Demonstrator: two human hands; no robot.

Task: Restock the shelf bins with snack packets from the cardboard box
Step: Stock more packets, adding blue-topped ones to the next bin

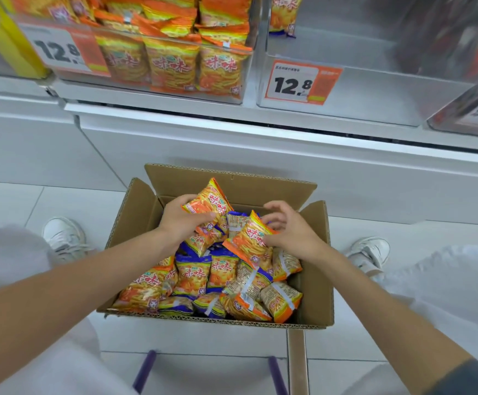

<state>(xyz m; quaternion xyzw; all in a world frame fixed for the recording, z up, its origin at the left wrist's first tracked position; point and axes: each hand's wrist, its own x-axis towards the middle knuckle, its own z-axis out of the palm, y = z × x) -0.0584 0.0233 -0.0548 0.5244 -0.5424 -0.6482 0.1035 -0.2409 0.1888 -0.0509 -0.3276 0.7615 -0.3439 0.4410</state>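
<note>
An open cardboard box (314,283) stands on the floor below the shelf, holding several orange and blue snack packets (193,273). My left hand (180,219) grips an orange packet (210,199) raised over the box's far end. My right hand (292,230) holds another orange packet (246,238) by its right edge, fingers curled over it. On the shelf above, the left clear bin (158,86) is packed with orange packets. The bin to its right (374,104) is almost bare, with one blue-edged packet (284,15) at its back.
Price tags reading 12.8 hang on the left bin (61,52) and the right bin (297,84). A third bin (471,115) with dark packets sits at far right. My white shoes (65,236) flank the box. Purple bars (143,372) show at the bottom.
</note>
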